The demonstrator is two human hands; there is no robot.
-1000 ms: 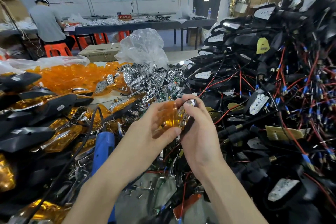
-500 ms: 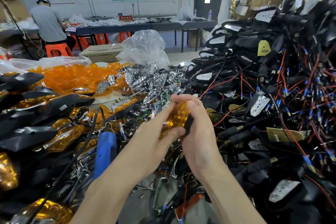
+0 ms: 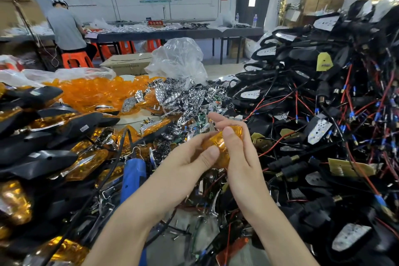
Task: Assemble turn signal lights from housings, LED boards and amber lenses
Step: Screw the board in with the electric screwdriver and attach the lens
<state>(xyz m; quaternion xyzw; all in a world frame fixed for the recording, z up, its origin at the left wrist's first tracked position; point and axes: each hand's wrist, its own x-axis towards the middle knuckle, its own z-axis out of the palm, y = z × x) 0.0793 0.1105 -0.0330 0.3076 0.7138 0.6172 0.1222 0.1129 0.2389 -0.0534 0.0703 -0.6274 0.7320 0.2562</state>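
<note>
Both hands meet above the middle of the workbench [image 3: 187,224], and one amber lens [image 3: 217,143] is clamped between them. The left hand [image 3: 183,164] comes from the lower left; its fingers curl under the lens and its thumb lies over the near end, so this hand grips the lens from below and from the side. The right hand [image 3: 240,157] comes from the lower right; its thumb presses on the top face of the lens and its other fingers go behind the far side, so it pinches the lens, with one finger standing more straight above the others. The lens lies tilted, its far end higher and to the right, and only the top face shows between the two thumbs. Whether a housing sits under it I cannot tell, because the palms hide the lower part. Toward the far left edge of the workbench lies a heap of loose amber lenses [image 3: 92,93], and just beside it, at the far middle, a heap of shiny LED boards [image 3: 181,97] in front of a clear plastic bag [image 3: 179,58]. The whole right side carries a high pile of black housings [image 3: 323,103] with red and black wires. Along the left edge lie black lights with amber lenses on them [image 3: 54,136]. A blue tool [image 3: 132,175] rests near the left forearm.
</note>
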